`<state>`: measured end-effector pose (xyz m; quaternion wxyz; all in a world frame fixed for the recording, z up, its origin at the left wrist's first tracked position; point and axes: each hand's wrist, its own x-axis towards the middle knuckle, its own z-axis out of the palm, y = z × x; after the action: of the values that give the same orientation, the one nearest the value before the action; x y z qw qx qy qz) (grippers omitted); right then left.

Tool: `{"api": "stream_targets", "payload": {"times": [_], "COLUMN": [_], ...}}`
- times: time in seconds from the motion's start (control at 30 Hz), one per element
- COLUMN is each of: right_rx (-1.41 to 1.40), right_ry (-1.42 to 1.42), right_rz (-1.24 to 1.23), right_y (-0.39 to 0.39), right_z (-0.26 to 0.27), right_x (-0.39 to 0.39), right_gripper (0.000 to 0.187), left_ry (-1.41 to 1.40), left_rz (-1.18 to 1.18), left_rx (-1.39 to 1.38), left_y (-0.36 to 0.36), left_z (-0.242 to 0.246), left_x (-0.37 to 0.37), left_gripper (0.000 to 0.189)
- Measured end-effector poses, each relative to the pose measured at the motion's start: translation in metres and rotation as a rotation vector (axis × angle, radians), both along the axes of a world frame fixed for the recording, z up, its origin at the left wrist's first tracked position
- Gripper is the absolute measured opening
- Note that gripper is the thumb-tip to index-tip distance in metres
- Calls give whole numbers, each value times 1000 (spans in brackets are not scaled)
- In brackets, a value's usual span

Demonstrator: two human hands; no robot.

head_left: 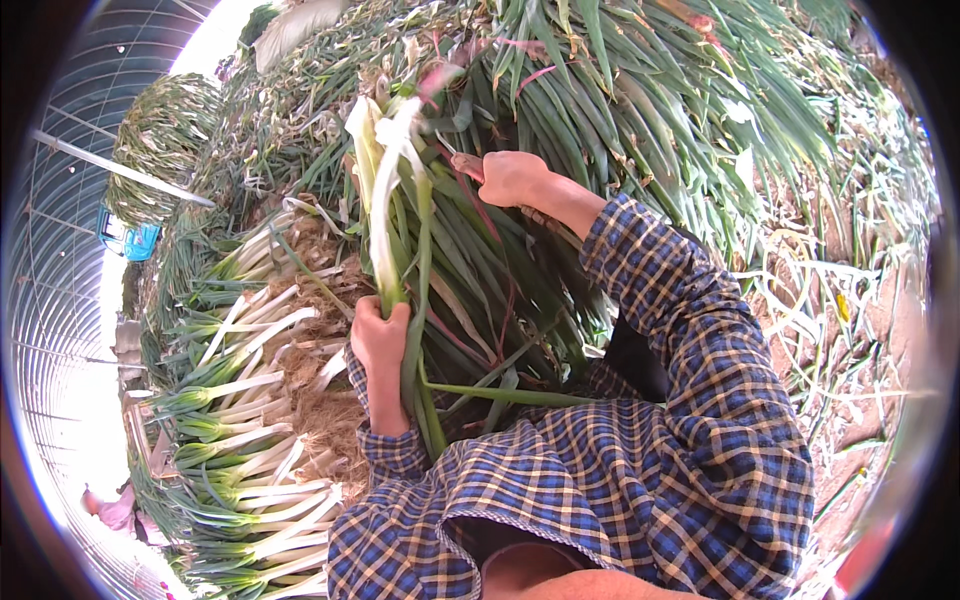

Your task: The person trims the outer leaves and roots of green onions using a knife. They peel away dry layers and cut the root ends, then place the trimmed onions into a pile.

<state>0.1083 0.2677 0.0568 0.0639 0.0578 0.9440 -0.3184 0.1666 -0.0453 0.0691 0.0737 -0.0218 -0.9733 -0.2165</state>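
Note:
My left hand [381,330] is closed around the green part of a large green onion stalk [386,187]. The stalk points away from me, with its white end at the top and long leaves trailing down past my wrist. To the right, my right hand [512,178] is closed on a small hand tool [466,165]. A thin, pale tip shows beyond the fingers, but the tool's exact kind is unclear. It is close to the stalk's white end, apparently not touching it. Under both hands lies a thick heap of green onion leaves [465,262] with reddish ties among them.
Trimmed green onions [255,442] lie in a long row at the left, beside dry brown roots [319,405]. A large leafy pile [600,112] rises ahead. Loose leaves litter the bare soil [847,375] at right. A blue vehicle [129,234] stands far left under an arched frame.

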Motion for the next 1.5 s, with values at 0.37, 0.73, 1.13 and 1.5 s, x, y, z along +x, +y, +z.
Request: {"api": "stream_targets", "payload": {"times": [0.37,0.73,1.13,1.5], "right_rx": [-10,-72,-73,-79], "right_ry": [-3,2,-25,-57], "right_rz": [53,-106,-179,-145], "right_y": [-14,5,3,-1], "right_z": [7,40,72,67], "right_x": [9,19,34,30], "right_gripper": [32,33,36,38], "left_ry": [121,470,-270,-242], "left_rz": [65,-376,-291,-192], "left_rx": [100,-517,-521,-471], "left_y": [-17,147,243,263], "left_z": [22,7,-7,-60], "left_x": [-139,-297,-421,-430], "left_gripper": [57,59,89,52]}}
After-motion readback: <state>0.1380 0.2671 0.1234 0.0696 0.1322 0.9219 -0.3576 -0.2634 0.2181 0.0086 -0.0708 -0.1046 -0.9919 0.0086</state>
